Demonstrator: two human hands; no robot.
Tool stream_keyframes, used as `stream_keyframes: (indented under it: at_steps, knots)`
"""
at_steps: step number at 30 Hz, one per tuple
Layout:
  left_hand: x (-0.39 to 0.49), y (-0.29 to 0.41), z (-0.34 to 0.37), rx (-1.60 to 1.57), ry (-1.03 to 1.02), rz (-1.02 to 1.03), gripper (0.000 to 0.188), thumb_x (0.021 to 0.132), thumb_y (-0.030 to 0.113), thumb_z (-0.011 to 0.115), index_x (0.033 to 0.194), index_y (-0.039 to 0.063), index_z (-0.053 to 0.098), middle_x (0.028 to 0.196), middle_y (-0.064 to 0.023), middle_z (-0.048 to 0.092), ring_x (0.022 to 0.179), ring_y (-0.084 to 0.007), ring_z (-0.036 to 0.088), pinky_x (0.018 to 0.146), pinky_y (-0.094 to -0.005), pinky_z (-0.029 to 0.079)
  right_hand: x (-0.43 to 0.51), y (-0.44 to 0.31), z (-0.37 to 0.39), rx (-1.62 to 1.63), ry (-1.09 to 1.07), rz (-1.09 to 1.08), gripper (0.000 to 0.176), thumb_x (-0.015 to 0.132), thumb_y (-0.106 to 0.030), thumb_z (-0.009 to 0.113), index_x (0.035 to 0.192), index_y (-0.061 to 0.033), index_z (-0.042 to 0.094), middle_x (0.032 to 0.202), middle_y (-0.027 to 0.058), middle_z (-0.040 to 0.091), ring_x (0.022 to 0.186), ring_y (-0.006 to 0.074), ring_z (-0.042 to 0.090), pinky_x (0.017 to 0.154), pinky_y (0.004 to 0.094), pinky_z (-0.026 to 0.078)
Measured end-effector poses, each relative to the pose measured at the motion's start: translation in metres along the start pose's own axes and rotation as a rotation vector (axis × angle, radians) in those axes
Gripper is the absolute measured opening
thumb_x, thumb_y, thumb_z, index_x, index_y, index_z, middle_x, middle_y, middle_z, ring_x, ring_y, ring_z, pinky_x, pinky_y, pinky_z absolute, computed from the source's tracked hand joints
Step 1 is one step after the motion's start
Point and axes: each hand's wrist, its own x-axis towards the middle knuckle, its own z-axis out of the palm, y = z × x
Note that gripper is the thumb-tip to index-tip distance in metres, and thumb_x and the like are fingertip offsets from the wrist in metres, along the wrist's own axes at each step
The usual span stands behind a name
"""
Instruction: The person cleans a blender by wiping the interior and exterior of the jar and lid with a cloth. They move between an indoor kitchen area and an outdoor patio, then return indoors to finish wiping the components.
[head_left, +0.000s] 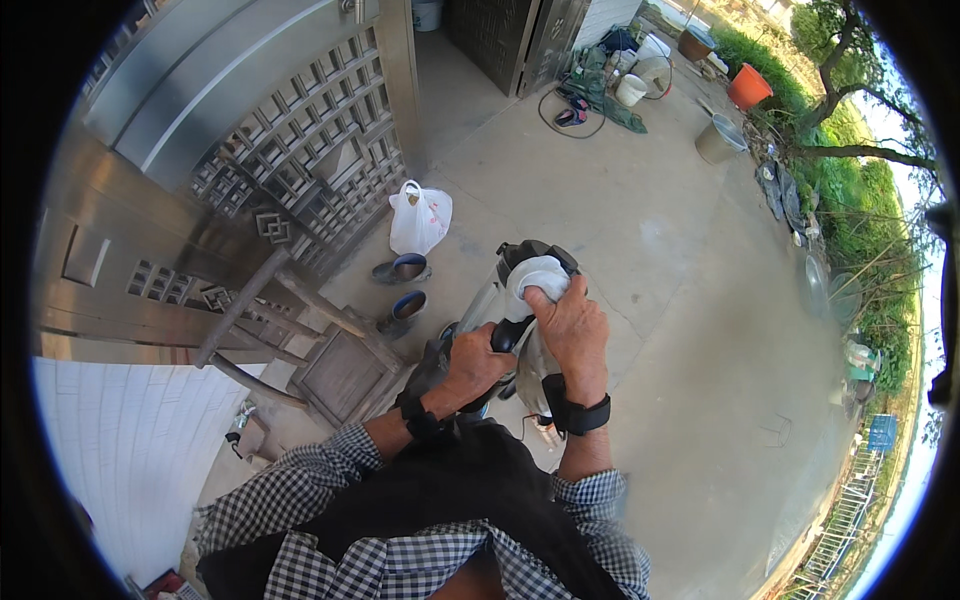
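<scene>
My left hand (472, 366) is closed around the black handle (511, 334) of a device with a clear plastic body (481, 306) and a black top (531, 250); its exact kind cannot be told. The fingers of my right hand (574, 334) grip a white piece (541, 277) against the top of the device, thumb on its near side. Whether this piece is cloth or a moulded part is unclear. Both hands are close together in front of my body, and my forearms hide part of what lies below. Black straps circle both wrists.
A wooden chair (349, 375) stands at left, near rubber boots (403, 309) and a white plastic bag (421, 223). Metal doors (300, 142) rise behind them. Farther off lie sandals (571, 116) and a hose loop (541, 114). A grey bucket (718, 142) and orange bucket (748, 88) stand by the plants.
</scene>
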Motion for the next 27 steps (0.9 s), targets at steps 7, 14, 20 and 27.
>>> stream_keyframes:
  at_steps: [7,14,20,27]
  knots:
    - [0.077,0.0,-0.005,-0.007,-0.123,0.058,0.028,0.057,0.018,0.066,0.077,-0.002,0.061,0.065,-0.022,0.06,0.065,-0.0388,0.06,0.062,-0.0427,0.047,0.074,-0.016,0.003,-0.077,-0.041,0.1,0.051,0.075,-0.045,0.056,0.1,-0.0007,0.049,0.076,0.0247,0.062,0.075,0.0416,0.061,0.067,0.0469,0.049]
    - [0.147,0.006,-0.008,-0.005,-0.063,0.131,0.026,0.057,0.018,0.065,0.075,0.0,0.061,0.061,-0.021,0.058,0.063,-0.0393,0.059,0.061,-0.045,0.048,0.129,-0.025,-0.006,0.022,-0.047,0.208,0.076,0.075,-0.056,0.054,0.125,-0.0011,0.041,0.092,0.0277,0.062,0.091,0.0423,0.06,0.077,0.0469,0.047]
    - [0.21,0.016,0.014,0.077,-0.116,0.148,0.031,0.057,0.021,0.069,0.079,0.002,0.062,0.065,-0.0195,0.06,0.065,-0.038,0.06,0.06,-0.0419,0.048,0.189,0.005,-0.018,0.197,-0.079,0.229,0.099,0.072,-0.06,0.056,0.137,0.0072,0.022,0.097,0.0294,0.061,0.097,0.0408,0.059,0.082,0.0415,0.045]
    - [0.298,0.039,0.057,0.116,-0.162,0.151,0.027,0.059,0.017,0.06,0.077,-0.004,0.06,0.062,-0.0242,0.058,0.063,-0.0401,0.06,0.061,-0.0466,0.047,0.299,0.051,-0.011,0.581,-0.14,0.245,0.072,0.069,-0.04,0.06,0.128,-0.0021,0.043,0.109,0.0242,0.059,0.106,0.0352,0.056,0.089,0.0399,0.043]
